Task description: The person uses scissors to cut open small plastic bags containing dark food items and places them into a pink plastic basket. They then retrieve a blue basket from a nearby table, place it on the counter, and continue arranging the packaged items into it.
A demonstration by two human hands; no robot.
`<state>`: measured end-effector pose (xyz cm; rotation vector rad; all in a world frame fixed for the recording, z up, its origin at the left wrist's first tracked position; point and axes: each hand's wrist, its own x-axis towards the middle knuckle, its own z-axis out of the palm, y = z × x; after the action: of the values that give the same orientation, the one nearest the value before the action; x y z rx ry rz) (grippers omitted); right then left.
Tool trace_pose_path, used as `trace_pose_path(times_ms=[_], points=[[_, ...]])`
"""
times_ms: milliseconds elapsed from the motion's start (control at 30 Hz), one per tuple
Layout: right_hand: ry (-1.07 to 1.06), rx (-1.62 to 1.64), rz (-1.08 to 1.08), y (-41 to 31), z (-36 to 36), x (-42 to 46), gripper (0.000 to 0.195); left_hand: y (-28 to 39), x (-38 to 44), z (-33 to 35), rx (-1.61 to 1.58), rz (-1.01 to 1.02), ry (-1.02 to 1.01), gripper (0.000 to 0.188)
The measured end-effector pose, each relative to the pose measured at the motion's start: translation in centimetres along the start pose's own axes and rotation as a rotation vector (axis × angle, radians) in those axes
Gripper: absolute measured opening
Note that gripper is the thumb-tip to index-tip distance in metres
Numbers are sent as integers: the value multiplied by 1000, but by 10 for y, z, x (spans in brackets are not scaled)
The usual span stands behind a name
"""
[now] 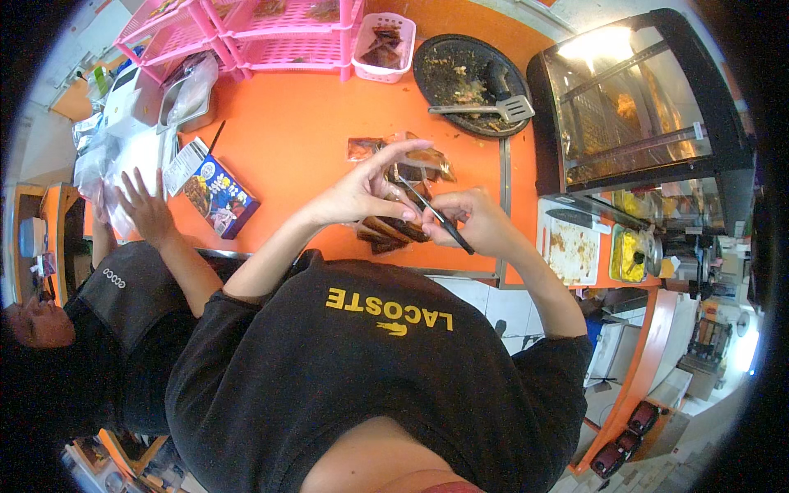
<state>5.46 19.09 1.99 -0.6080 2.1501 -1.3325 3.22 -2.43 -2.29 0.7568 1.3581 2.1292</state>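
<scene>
Both my hands are close together above several clear packets of dark brown food [388, 233] on the orange counter. In my right hand [465, 219] is a slim black-handled tool [453, 229] with a thin pale tip slanting up to the left; its exact kind is unclear. My left hand [363, 188] is beside it, forefinger stretched out and thumb near the right fingertips. Whether the left fingers pinch something small is hidden. Beyond them lies another clear packet with brownish contents [441, 165], partly covered by my left hand.
A black round pan [456, 68] with a slotted turner [515, 110] stands at back right, beside a glass-fronted display case [629, 111]. Pink racks [290, 58] and a pink basket [400, 73] line the back. Left are a blue box [225, 200] and a co-worker's hand [145, 206] on plastic bags.
</scene>
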Motion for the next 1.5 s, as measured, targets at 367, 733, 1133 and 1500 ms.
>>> trace_pose_path(times_ms=[367, 733, 1133, 1500], points=[[270, -117, 92, -2, -59, 0, 26, -10, 1, 2, 2, 127, 263, 95], [-61, -483, 95, -11, -45, -7, 49, 14, 1, -14, 473, -24, 225, 41], [-39, -598, 54, -12, -43, -5, 46, 21, 2, -15, 540, 46, 206, 40], [-103, -444, -47, -21, -33, 7, 47, 22, -1, -10, 440, 14, 131, 38]])
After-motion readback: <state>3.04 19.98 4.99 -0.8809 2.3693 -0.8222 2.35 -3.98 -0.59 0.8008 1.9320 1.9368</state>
